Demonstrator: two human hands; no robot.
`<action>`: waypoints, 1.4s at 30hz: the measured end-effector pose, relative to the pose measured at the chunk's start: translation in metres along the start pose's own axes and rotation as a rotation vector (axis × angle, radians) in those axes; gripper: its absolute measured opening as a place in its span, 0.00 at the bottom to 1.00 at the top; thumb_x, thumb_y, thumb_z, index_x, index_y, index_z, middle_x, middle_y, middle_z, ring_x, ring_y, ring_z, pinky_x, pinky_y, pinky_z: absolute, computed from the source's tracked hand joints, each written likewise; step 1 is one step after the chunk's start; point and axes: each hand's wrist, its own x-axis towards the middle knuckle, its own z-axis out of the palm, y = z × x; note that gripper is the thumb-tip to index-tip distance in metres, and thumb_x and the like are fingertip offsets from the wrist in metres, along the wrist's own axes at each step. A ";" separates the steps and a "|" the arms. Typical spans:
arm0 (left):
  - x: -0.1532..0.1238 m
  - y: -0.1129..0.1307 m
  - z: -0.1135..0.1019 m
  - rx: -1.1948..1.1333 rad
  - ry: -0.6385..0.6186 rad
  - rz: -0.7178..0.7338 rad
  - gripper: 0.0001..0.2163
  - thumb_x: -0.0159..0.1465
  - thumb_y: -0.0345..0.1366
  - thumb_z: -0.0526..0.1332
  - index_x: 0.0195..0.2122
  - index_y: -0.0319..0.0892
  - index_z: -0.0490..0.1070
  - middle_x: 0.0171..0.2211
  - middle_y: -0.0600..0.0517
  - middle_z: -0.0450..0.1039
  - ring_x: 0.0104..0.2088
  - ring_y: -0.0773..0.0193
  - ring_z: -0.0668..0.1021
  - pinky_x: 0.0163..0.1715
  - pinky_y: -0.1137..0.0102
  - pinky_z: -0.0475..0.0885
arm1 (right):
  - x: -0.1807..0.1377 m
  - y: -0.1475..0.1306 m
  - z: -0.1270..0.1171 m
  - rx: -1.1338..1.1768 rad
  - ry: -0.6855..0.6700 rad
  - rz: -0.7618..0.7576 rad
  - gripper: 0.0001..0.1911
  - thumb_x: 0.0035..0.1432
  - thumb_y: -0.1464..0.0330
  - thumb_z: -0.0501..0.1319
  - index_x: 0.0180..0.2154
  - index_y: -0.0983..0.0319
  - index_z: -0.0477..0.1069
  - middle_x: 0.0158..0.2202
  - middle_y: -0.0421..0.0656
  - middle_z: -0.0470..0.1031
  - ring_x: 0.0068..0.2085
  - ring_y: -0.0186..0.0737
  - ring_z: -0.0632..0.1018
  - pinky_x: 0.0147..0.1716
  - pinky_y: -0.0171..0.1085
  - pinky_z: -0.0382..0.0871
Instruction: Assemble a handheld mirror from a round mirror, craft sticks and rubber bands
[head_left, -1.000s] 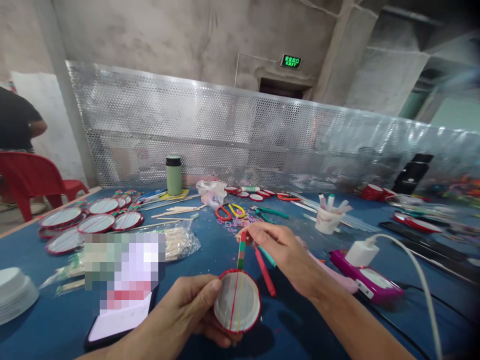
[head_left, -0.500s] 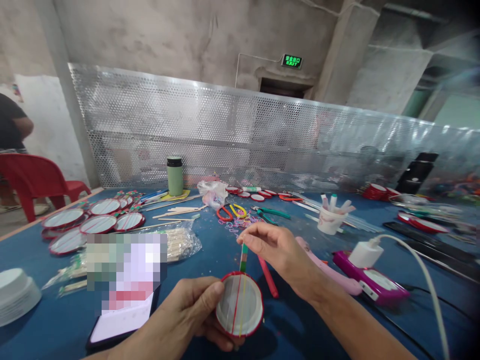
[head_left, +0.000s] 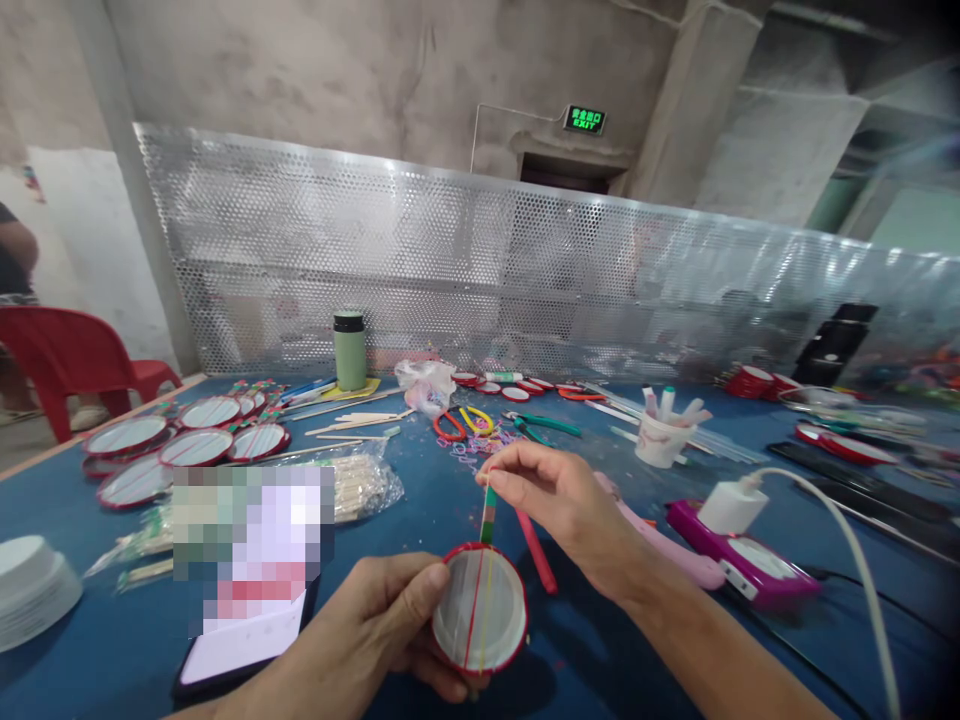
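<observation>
My left hand (head_left: 390, 615) grips the edge of a small round toy banjo body (head_left: 504, 612), with the thumb on its red rim and the fingers underneath. A red and a yellow string run across its pale face. From the top of the rim sticks out a short neck (head_left: 487, 518), striped green and reddish brown. The fingertips of my right hand (head_left: 551, 500) are pinched at the neck's far end; whether they hold a string there is too small to tell. Close by my right hand lies a red-handled tool (head_left: 541, 560), its upper part hidden behind the hand.
Left: red-rimmed discs (head_left: 196, 447), bagged sticks (head_left: 364, 485), a phone (head_left: 247, 640), a white jar (head_left: 34, 590). Ahead: a green bottle (head_left: 349, 355), scissors (head_left: 450, 427), teal pliers (head_left: 540, 428), loose rubber bands (head_left: 465, 450). Right: a cup of pens (head_left: 660, 442), a purple power strip (head_left: 765, 570), a pink tool (head_left: 675, 550).
My right fingertips have shifted very slightly at the neck's end. The person at the far left has moved a little further left. Otherwise the scene stays the same.
</observation>
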 end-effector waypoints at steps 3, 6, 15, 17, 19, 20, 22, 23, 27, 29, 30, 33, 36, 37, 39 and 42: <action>0.000 0.000 0.000 0.005 -0.009 0.005 0.26 0.66 0.55 0.52 0.39 0.33 0.75 0.33 0.43 0.78 0.32 0.62 0.80 0.36 0.70 0.76 | 0.000 0.000 0.000 -0.006 0.003 0.000 0.12 0.58 0.58 0.62 0.34 0.61 0.75 0.33 0.42 0.78 0.35 0.38 0.77 0.37 0.37 0.69; -0.001 -0.001 0.000 -0.008 -0.029 0.014 0.26 0.67 0.54 0.52 0.40 0.33 0.75 0.33 0.43 0.78 0.32 0.62 0.80 0.36 0.70 0.76 | 0.000 0.001 0.001 0.003 -0.001 -0.003 0.12 0.59 0.58 0.61 0.34 0.61 0.75 0.33 0.42 0.78 0.36 0.38 0.76 0.38 0.36 0.69; -0.001 -0.003 0.000 -0.033 -0.027 0.020 0.25 0.67 0.54 0.52 0.41 0.32 0.74 0.34 0.42 0.77 0.32 0.62 0.80 0.37 0.69 0.76 | 0.001 0.003 0.002 0.058 0.006 0.015 0.12 0.58 0.59 0.61 0.34 0.61 0.75 0.34 0.41 0.77 0.35 0.36 0.75 0.37 0.35 0.68; 0.000 -0.004 -0.001 -0.030 -0.022 0.014 0.25 0.67 0.53 0.53 0.42 0.32 0.74 0.34 0.42 0.77 0.32 0.62 0.80 0.37 0.69 0.77 | 0.000 0.003 0.002 0.060 0.009 0.014 0.12 0.58 0.59 0.61 0.33 0.61 0.75 0.33 0.41 0.77 0.35 0.36 0.75 0.36 0.35 0.68; 0.000 -0.005 -0.002 -0.028 -0.018 0.010 0.25 0.67 0.54 0.53 0.41 0.32 0.74 0.35 0.42 0.77 0.32 0.62 0.80 0.37 0.69 0.77 | 0.000 0.003 0.002 0.058 0.012 0.009 0.12 0.58 0.58 0.62 0.33 0.61 0.75 0.33 0.41 0.77 0.35 0.37 0.75 0.36 0.35 0.68; 0.001 -0.005 -0.002 -0.027 -0.020 0.010 0.26 0.67 0.54 0.52 0.41 0.32 0.74 0.35 0.42 0.77 0.32 0.62 0.80 0.37 0.69 0.77 | 0.000 0.003 0.002 0.055 0.015 0.007 0.12 0.58 0.58 0.62 0.33 0.61 0.75 0.33 0.41 0.76 0.35 0.37 0.75 0.36 0.36 0.67; 0.001 -0.006 -0.002 -0.027 -0.025 0.013 0.26 0.67 0.54 0.52 0.41 0.33 0.74 0.35 0.42 0.77 0.32 0.62 0.80 0.37 0.69 0.77 | 0.000 0.003 0.002 0.048 0.016 0.005 0.12 0.58 0.58 0.62 0.32 0.61 0.75 0.32 0.41 0.76 0.35 0.37 0.74 0.37 0.36 0.67; 0.001 -0.007 -0.002 -0.027 -0.028 0.014 0.25 0.67 0.54 0.52 0.41 0.33 0.74 0.34 0.42 0.77 0.32 0.62 0.80 0.37 0.69 0.77 | 0.000 0.004 0.002 0.047 0.015 0.005 0.12 0.58 0.59 0.62 0.32 0.61 0.75 0.32 0.41 0.76 0.35 0.37 0.74 0.37 0.36 0.67; 0.000 -0.007 -0.002 -0.024 -0.015 0.015 0.26 0.66 0.54 0.52 0.41 0.33 0.74 0.34 0.42 0.78 0.33 0.61 0.81 0.37 0.69 0.76 | 0.000 0.004 0.002 0.042 0.013 0.006 0.12 0.58 0.59 0.62 0.32 0.61 0.75 0.32 0.40 0.76 0.35 0.36 0.74 0.37 0.36 0.67; 0.000 -0.007 -0.002 -0.024 -0.015 0.023 0.26 0.66 0.55 0.52 0.40 0.33 0.74 0.34 0.41 0.78 0.33 0.61 0.81 0.37 0.69 0.76 | 0.000 0.002 0.002 0.024 0.016 0.001 0.12 0.58 0.59 0.62 0.32 0.61 0.75 0.31 0.41 0.76 0.35 0.37 0.74 0.37 0.36 0.67; 0.000 -0.007 -0.002 -0.023 -0.017 0.026 0.26 0.66 0.55 0.52 0.40 0.33 0.74 0.34 0.41 0.78 0.33 0.61 0.81 0.37 0.69 0.76 | 0.000 0.001 0.002 0.017 0.017 -0.002 0.12 0.58 0.58 0.62 0.31 0.61 0.75 0.31 0.41 0.76 0.34 0.37 0.74 0.37 0.36 0.67; 0.000 -0.005 -0.002 -0.018 -0.025 0.031 0.26 0.67 0.55 0.51 0.40 0.33 0.75 0.34 0.40 0.79 0.33 0.61 0.81 0.36 0.70 0.76 | 0.001 -0.001 0.000 0.031 0.015 0.003 0.14 0.59 0.57 0.61 0.33 0.61 0.75 0.33 0.42 0.77 0.36 0.38 0.76 0.37 0.36 0.68; -0.002 -0.002 0.000 -0.017 -0.024 0.031 0.27 0.66 0.55 0.52 0.40 0.32 0.75 0.34 0.41 0.78 0.34 0.61 0.81 0.37 0.69 0.76 | 0.002 0.000 -0.003 0.083 0.038 -0.019 0.16 0.62 0.56 0.58 0.34 0.61 0.76 0.35 0.43 0.78 0.38 0.38 0.77 0.40 0.36 0.69; -0.002 0.000 0.000 -0.016 -0.020 0.030 0.27 0.66 0.55 0.52 0.40 0.33 0.75 0.34 0.41 0.78 0.34 0.60 0.81 0.37 0.69 0.76 | 0.002 0.000 -0.004 0.090 0.051 -0.031 0.17 0.63 0.55 0.57 0.34 0.61 0.75 0.35 0.43 0.78 0.39 0.38 0.77 0.41 0.37 0.69; -0.004 0.003 0.001 -0.004 -0.007 0.018 0.26 0.66 0.55 0.52 0.40 0.33 0.75 0.35 0.42 0.78 0.35 0.60 0.81 0.39 0.68 0.76 | 0.002 0.000 -0.005 0.083 0.069 -0.047 0.18 0.64 0.55 0.56 0.33 0.61 0.75 0.35 0.44 0.78 0.39 0.38 0.77 0.42 0.37 0.69; -0.004 0.004 0.001 -0.001 -0.005 0.018 0.26 0.66 0.55 0.52 0.40 0.33 0.75 0.35 0.43 0.78 0.35 0.60 0.81 0.40 0.68 0.76 | 0.001 -0.002 -0.006 0.027 0.065 -0.041 0.18 0.63 0.54 0.57 0.32 0.61 0.75 0.34 0.43 0.78 0.38 0.39 0.76 0.40 0.38 0.69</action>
